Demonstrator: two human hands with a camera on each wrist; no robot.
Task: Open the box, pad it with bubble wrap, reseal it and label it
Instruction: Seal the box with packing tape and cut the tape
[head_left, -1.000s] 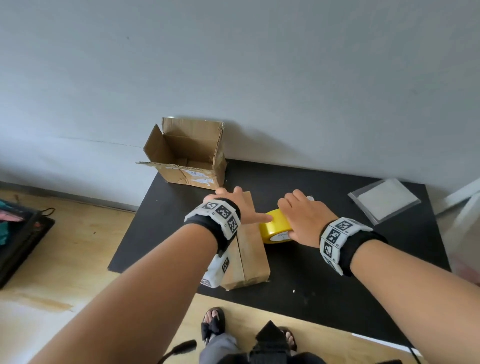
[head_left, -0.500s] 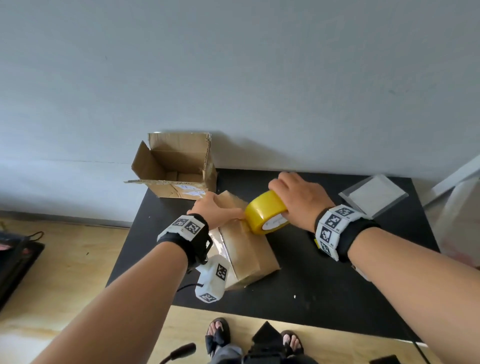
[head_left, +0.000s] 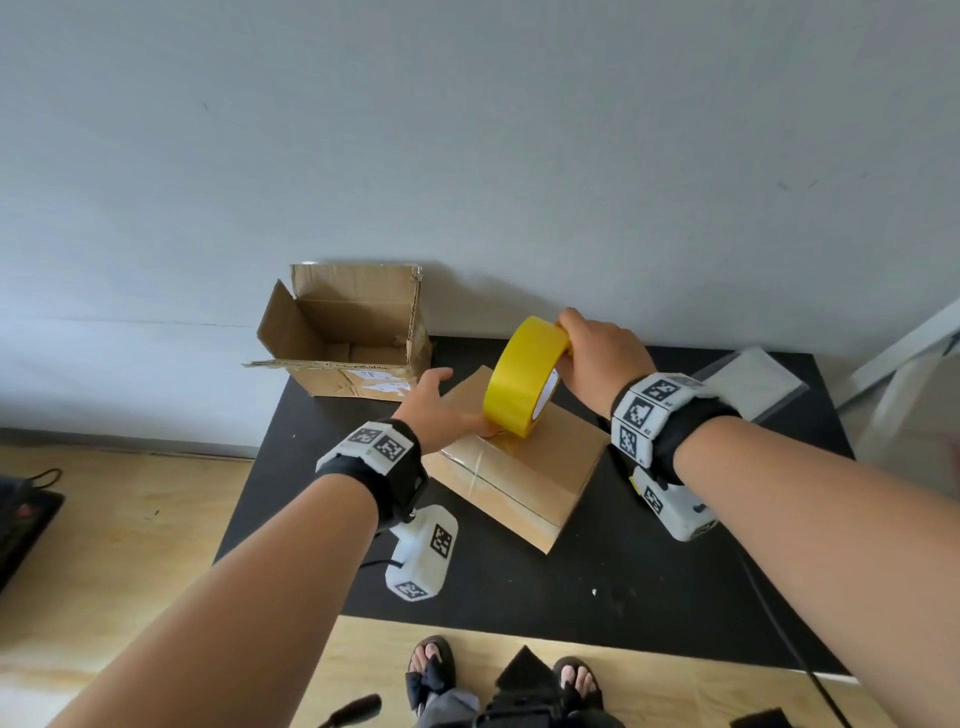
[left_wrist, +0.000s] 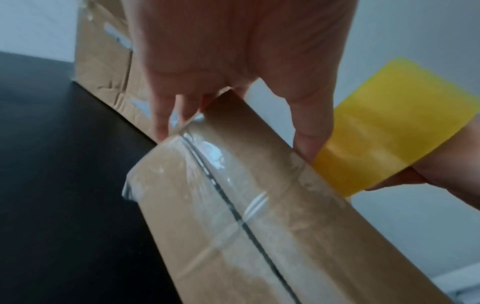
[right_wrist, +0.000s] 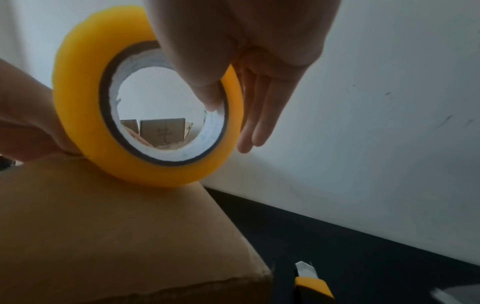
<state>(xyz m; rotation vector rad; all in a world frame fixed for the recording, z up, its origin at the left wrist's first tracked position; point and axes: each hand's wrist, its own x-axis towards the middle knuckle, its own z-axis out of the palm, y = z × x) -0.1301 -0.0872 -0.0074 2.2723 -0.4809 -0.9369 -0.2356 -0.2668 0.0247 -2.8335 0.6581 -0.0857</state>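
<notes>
Right hand (head_left: 602, 358) gripping tape roll (head_left: 522, 382) on closed box (head_left: 524, 467), left hand (head_left: 436, 410) flat atop; open carton (head_left: 343, 332) behind

Cardboard boxes: two, one closed box (head_left: 519, 467) and one open box (head_left: 343, 332).
Tape rolls: one, yellow tape roll (head_left: 524, 382).
Utility knives: one, yellow knife (right_wrist: 310, 281).
Clear pouches: one, flat pouch (head_left: 753, 376).
Hands: two, left hand (head_left: 441, 410), right hand (head_left: 602, 358).
Tables: one, black table (head_left: 623, 597).

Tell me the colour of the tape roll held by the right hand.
Yellow. The tape roll has a white inner core, shown best in the right wrist view.
</notes>
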